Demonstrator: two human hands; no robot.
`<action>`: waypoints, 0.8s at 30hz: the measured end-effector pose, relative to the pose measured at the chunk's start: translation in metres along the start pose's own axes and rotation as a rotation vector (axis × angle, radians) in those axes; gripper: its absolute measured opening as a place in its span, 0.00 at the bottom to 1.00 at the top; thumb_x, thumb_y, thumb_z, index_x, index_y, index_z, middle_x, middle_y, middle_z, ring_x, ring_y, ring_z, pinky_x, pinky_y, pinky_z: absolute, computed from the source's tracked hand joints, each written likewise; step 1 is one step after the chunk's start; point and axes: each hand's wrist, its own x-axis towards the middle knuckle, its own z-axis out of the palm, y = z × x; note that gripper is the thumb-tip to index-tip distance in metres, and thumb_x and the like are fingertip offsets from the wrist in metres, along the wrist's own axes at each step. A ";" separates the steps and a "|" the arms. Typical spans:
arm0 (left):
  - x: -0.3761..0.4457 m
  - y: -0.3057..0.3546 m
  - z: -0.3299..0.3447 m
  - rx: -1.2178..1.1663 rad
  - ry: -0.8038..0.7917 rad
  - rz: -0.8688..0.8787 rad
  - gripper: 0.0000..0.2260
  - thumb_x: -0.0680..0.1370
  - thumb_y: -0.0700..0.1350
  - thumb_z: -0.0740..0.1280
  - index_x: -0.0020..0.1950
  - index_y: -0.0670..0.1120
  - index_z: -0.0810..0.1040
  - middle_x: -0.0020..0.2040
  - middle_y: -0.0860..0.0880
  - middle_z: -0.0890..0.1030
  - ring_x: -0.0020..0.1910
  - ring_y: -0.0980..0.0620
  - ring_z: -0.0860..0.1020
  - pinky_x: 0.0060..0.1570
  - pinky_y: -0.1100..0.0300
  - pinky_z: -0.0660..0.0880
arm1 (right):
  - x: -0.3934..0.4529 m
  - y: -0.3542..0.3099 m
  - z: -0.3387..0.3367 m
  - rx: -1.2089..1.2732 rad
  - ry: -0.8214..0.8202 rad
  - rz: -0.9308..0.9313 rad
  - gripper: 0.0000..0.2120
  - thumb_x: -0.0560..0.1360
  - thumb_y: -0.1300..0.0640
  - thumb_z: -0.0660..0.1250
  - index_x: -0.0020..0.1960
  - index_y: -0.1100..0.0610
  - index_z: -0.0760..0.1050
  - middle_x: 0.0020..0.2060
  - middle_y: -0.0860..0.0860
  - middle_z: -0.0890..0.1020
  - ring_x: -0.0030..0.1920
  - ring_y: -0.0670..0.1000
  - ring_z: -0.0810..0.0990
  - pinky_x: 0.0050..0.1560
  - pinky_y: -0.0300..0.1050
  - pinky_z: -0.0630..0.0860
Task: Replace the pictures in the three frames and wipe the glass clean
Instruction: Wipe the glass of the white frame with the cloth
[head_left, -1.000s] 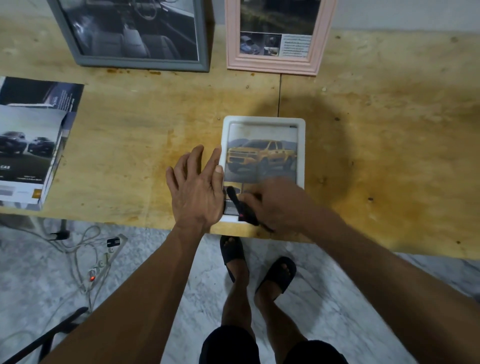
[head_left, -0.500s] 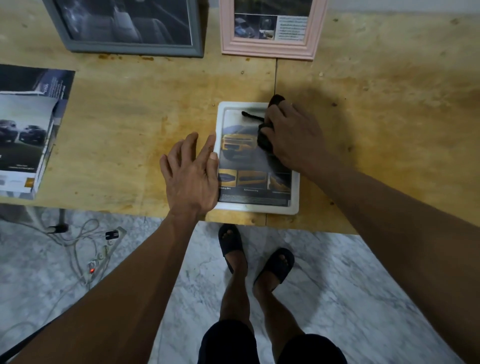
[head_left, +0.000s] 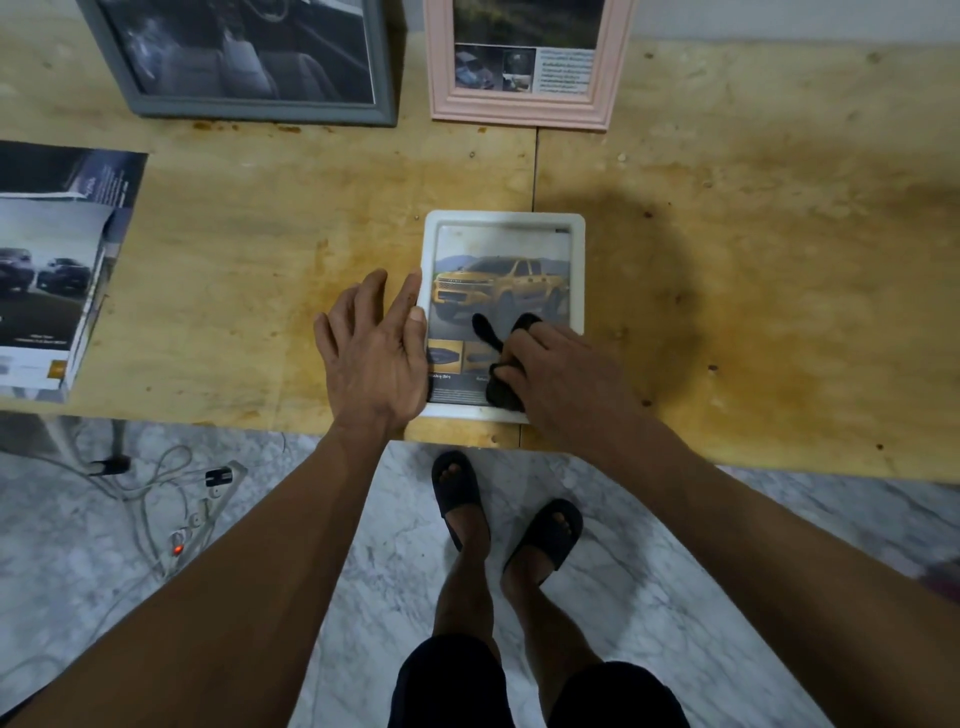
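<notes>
Frames first, left to right: grey frame stands along the counter's back edge with a dark car-interior picture in it, pink frame just beside it with a brochure page in it, so those two look refilled. Can't tell if their glass is wiped. White frame lies flat at the front edge with a yellow truck picture inside. Left hand lies flat, fingers straight, bracing the frame's left side. Right hand grips a dark cloth on the lower glass, so I'd say wiping is the step in progress. Brochure stack sits at the left edge.
</notes>
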 end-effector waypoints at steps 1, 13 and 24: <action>0.000 0.000 0.000 0.003 0.004 -0.002 0.21 0.85 0.55 0.49 0.78 0.58 0.65 0.77 0.48 0.65 0.74 0.44 0.60 0.71 0.36 0.58 | -0.003 -0.004 -0.003 -0.004 -0.007 -0.023 0.06 0.71 0.61 0.76 0.41 0.57 0.78 0.37 0.51 0.78 0.37 0.54 0.77 0.31 0.45 0.74; -0.001 0.000 -0.001 -0.010 -0.008 -0.012 0.21 0.85 0.55 0.49 0.78 0.59 0.63 0.78 0.50 0.63 0.75 0.45 0.58 0.73 0.38 0.55 | 0.010 -0.055 0.021 0.202 -0.095 0.072 0.08 0.78 0.53 0.65 0.54 0.55 0.79 0.50 0.53 0.75 0.50 0.54 0.72 0.48 0.48 0.72; 0.000 0.000 -0.004 -0.006 -0.025 -0.009 0.21 0.86 0.55 0.49 0.78 0.60 0.63 0.78 0.49 0.63 0.75 0.45 0.59 0.72 0.38 0.56 | -0.017 -0.011 -0.024 0.022 -0.290 0.016 0.05 0.75 0.58 0.70 0.51 0.56 0.81 0.47 0.52 0.77 0.49 0.53 0.75 0.41 0.38 0.63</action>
